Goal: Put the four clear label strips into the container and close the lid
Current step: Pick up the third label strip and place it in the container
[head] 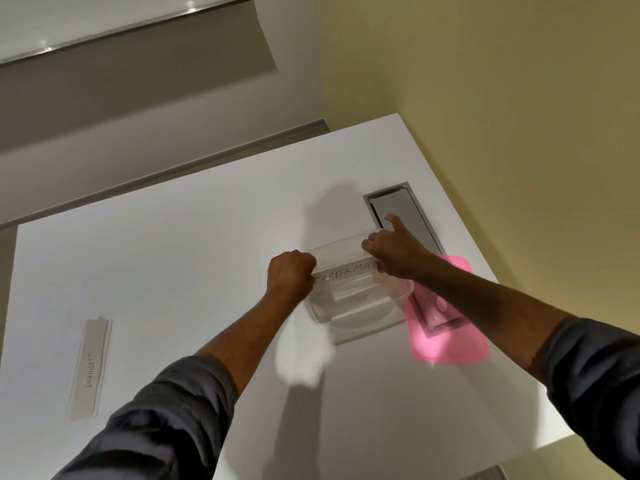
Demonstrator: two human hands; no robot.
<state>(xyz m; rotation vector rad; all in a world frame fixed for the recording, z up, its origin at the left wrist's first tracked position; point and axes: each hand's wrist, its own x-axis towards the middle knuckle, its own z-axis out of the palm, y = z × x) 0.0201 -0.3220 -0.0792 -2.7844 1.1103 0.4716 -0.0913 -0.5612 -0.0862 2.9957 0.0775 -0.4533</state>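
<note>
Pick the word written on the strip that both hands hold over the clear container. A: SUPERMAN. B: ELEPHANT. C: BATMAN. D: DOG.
A: the strip stretched between the left hand and right hand over the container reads SUPERMAN.

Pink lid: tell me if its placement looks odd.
The pink lid lies off the container, to its right, partly covering a grey recessed slot in the white table.

Warm, dim indoor light, soft shadows on the white table (pixel 173 271) (edges bend, wide-angle)
</note>
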